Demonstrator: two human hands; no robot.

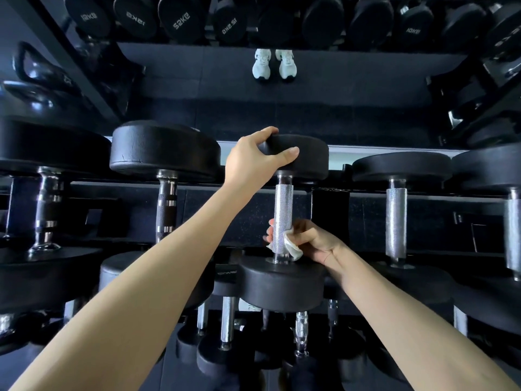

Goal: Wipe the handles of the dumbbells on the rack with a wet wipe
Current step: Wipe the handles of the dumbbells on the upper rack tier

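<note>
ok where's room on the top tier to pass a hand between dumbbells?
Widest gap: between the wiped handle and the next handle right, nothing in it. The gap toward the black-grip handle is crossed by the left arm, left hand gripping the far head. Crowded: lower tier, handles packed close; right hand and wipe fill the wiped handle's near end.

- The left hand (253, 156) grips the far head of the centre dumbbell (282, 283), fingers (269, 131) curled over its rim.
- The right hand (313, 241) holds a white wet wipe (291, 245) wrapped round the near end of the knurled handle (283, 204).
- Other dumbbells (396, 218) stand at 3 and 9 o'clock.
- Pale shoes (273, 64) show at 12 o'clock.
</note>
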